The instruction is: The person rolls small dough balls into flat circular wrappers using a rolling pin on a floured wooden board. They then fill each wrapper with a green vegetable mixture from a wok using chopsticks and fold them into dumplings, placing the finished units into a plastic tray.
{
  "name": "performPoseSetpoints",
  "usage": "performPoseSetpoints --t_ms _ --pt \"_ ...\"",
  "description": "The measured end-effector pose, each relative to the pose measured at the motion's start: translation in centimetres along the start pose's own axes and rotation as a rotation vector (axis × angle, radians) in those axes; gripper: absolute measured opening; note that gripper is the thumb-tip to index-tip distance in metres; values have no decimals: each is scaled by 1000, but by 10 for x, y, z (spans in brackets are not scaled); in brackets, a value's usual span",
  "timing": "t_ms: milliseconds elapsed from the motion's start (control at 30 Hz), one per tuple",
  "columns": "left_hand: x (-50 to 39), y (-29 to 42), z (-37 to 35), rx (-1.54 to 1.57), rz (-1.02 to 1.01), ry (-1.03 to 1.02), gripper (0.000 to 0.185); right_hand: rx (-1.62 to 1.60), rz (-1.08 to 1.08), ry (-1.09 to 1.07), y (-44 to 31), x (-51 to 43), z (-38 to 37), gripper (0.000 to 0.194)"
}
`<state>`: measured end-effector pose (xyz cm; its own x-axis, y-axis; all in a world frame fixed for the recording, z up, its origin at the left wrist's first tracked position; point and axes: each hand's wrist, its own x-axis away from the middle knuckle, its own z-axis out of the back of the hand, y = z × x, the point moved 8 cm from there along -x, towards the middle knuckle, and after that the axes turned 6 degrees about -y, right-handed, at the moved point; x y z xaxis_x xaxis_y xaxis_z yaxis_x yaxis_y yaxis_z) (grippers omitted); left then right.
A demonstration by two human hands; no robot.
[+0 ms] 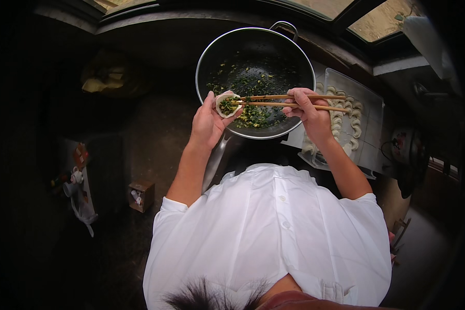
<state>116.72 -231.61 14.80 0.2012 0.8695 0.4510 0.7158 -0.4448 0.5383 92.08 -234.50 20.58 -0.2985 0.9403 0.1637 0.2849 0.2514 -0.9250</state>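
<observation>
My left hand (213,122) cradles a round dumpling wrapper (221,100) at the left rim of a large wok (255,46). Chopped green and yellow filling (228,105) lies in the wrapper. In my right hand (308,112) is a pair of wooden chopsticks (269,100), held level across the wok, with their tips at the filling in the wrapper. More loose filling (255,115) is spread over the bottom and near side of the wok.
Right of the wok, a clear plastic tray (372,120) holds rows of folded dumplings (355,124) on a tiled counter (294,140). Windows (383,19) line the far side. A small cardboard box (141,195) sits on the floor to the left.
</observation>
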Motion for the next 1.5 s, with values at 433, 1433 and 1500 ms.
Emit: performPoseSetpoints --t_ms 433,1433,1500 --pt "-3 -4 -4 -18 18 7 49 -107 -137 68 22 -4 17 27" --pt "-13 -11 -45 -225 140 -201 33 1052 624 -355 -31 7 -77 21" --pt "-12 -17 -49 -213 160 -232 33 1084 654 -349 -28 4 -81 19"
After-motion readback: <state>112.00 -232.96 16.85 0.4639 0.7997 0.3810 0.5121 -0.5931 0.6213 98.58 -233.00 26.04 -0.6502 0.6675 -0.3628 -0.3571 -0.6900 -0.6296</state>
